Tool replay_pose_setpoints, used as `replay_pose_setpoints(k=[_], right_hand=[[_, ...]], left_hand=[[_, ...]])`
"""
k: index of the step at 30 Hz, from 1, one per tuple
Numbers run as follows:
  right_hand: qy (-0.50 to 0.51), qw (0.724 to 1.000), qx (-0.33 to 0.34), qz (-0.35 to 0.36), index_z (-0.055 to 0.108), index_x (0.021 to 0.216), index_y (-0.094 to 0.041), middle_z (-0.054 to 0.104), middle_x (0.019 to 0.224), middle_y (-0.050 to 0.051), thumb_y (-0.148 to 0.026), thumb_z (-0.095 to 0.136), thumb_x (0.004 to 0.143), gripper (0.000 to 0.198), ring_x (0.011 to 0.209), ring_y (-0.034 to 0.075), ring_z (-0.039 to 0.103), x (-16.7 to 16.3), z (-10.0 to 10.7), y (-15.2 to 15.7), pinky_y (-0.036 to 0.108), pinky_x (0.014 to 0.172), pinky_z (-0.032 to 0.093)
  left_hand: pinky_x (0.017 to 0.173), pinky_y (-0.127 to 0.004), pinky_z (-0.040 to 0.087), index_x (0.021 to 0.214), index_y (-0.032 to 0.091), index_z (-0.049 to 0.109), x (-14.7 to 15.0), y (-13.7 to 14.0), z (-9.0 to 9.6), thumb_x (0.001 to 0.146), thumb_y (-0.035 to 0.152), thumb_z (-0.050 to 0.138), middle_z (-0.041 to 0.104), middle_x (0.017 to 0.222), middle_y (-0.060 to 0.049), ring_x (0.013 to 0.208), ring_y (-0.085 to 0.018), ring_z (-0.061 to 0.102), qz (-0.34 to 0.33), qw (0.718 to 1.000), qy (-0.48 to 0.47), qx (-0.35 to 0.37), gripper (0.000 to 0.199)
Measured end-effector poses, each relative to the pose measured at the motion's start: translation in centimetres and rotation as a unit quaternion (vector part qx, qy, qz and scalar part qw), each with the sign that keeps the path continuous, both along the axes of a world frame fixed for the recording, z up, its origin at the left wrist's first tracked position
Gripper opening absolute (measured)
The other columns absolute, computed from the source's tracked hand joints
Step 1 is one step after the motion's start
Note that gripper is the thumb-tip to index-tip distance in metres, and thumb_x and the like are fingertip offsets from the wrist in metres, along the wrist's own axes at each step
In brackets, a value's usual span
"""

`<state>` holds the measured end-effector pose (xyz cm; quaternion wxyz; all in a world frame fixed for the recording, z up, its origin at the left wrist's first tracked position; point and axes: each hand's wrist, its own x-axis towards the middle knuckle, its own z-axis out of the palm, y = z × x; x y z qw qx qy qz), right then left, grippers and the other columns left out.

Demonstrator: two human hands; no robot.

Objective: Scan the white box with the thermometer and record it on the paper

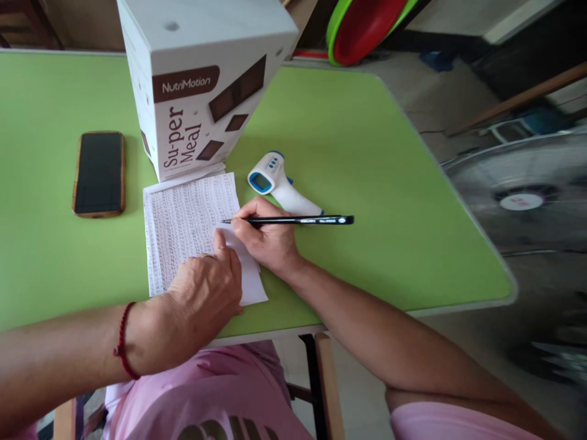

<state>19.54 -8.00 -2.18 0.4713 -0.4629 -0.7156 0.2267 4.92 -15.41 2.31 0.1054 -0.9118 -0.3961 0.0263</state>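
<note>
My right hand [270,238] grips a black pen [302,220], its tip at the right part of a sheet of paper [192,214] covered in rows of small handwriting. My left hand [206,287] rests on the sheet's lower part, index finger stretched out and touching the paper just below the pen tip. The other left fingers are bent and partly hidden, with nothing visible in them. Under the top sheet, more paper shows at the left and upper edges. Just beyond my right hand lies a white and blue infrared thermometer [293,198].
A tall white "NutriMotion" box [183,122] stands at the paper's far edge. To its left, a phone [99,174] in a brown case lies on the green table [376,183]. A fan [523,195] stands beyond the right edge. Red and green basins [367,30] are behind.
</note>
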Motion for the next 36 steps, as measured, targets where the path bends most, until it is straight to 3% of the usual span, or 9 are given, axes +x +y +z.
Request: replay_pose_setpoints(k=[5,36], right_hand=[[0.0,1.0,0.005,0.009,0.048,0.064,-0.022,0.053,0.054,-0.007,-0.014,0.055,0.073,0.014,0.048,0.007,0.044,-0.06,0.07,0.0,0.023,0.047,0.038],[-0.003,1.0,-0.02,0.019,0.049,0.064,-0.022,0.053,0.055,-0.006,-0.016,0.057,0.074,0.014,0.048,0.008,0.045,0.04,0.06,0.03,0.023,0.047,0.039]], left_hand=[[0.046,-0.03,0.032,0.104,0.006,0.065,-0.13,-0.01,-0.07,0.081,0.057,0.059,0.056,0.129,-0.028,0.059,-0.016,0.055,-0.012,1.0,0.005,0.019,0.056],[0.049,-0.03,0.034,0.109,0.009,0.065,-0.09,-0.13,-0.21,0.084,0.049,0.058,0.055,0.132,-0.026,0.067,-0.018,0.057,-0.001,1.0,-0.012,0.004,0.048]])
